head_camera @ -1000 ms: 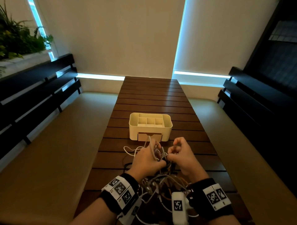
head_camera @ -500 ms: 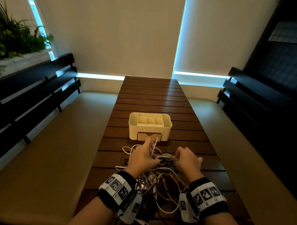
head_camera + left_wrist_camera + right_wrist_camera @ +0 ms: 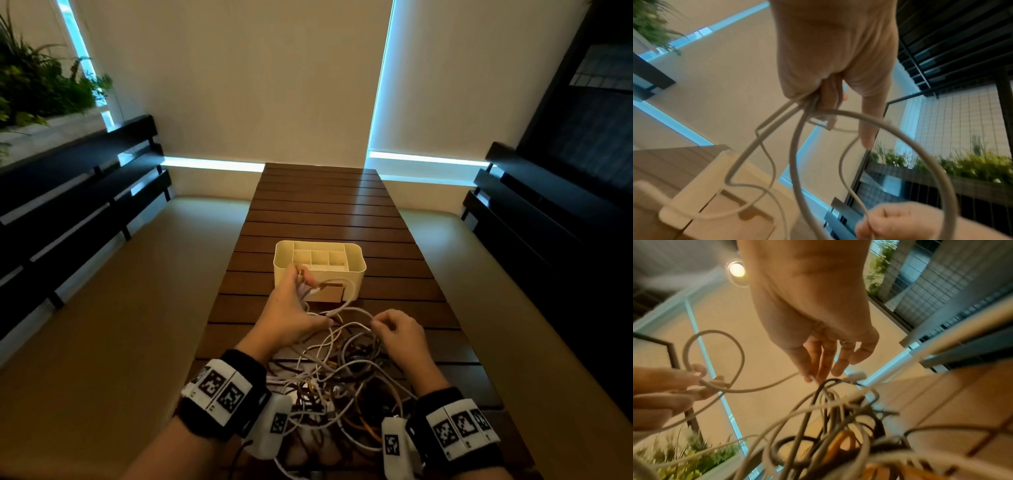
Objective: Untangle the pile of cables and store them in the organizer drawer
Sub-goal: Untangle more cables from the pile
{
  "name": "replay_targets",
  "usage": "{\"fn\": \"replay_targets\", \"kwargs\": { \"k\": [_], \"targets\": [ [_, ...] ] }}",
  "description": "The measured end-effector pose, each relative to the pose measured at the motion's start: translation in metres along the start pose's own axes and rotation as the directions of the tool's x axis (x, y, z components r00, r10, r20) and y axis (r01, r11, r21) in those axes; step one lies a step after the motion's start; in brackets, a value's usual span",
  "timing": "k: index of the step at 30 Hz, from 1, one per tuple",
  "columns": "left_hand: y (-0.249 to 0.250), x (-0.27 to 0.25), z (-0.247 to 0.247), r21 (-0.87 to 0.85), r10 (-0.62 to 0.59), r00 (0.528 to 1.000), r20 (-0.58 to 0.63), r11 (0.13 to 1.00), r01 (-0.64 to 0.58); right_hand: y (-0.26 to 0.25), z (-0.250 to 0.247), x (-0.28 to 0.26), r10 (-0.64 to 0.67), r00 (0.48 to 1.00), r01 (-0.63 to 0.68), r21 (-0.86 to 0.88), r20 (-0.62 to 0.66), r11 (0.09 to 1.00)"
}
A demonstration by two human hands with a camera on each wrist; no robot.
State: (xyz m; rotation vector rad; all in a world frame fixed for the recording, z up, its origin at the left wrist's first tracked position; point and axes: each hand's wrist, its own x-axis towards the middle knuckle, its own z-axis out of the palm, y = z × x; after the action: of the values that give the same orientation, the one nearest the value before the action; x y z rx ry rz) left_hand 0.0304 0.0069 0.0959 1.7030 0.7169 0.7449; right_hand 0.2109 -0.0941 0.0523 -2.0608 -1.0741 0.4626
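A tangled pile of white, brown and orange cables lies on the slatted wooden table between my wrists. My left hand is raised in front of the organizer and grips several loops of a white cable in its curled fingers. To the right and lower, my right hand pinches a thin strand of that white cable between thumb and fingertips. The cream organizer stands just beyond, its brown drawer front facing me.
Cushioned benches with dark slatted backs run along both sides of the narrow table. Green plants stand at the far left. Beyond the organizer the tabletop runs to the blind-covered window.
My left hand has lifted forward toward the organizer, drawing white cable loops up out of the pile. My right hand has moved right and now pinches a strand, so the hands are farther apart.
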Motion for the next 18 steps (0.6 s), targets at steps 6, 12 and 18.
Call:
{"fn": "replay_targets", "kwargs": {
  "k": [6, 12, 18],
  "targets": [
    [-0.002, 0.000, -0.015, 0.041, 0.098, 0.988, -0.122, 0.995, -0.094, 0.004, 0.005, -0.008, 0.056, 0.996, -0.025, 0.406, -0.063, 0.913],
    [-0.024, 0.002, -0.009, -0.063, -0.041, 0.985, -0.165, 0.998, 0.031, -0.010, 0.002, -0.015, 0.050, 0.988, 0.060, 0.658, -0.148, 0.751],
    [-0.014, -0.002, -0.017, -0.062, 0.028, 0.990, -0.136, 0.997, -0.037, -0.007, 0.000, -0.008, 0.057, 0.988, 0.045, 0.613, -0.145, 0.789]
  ]
}}
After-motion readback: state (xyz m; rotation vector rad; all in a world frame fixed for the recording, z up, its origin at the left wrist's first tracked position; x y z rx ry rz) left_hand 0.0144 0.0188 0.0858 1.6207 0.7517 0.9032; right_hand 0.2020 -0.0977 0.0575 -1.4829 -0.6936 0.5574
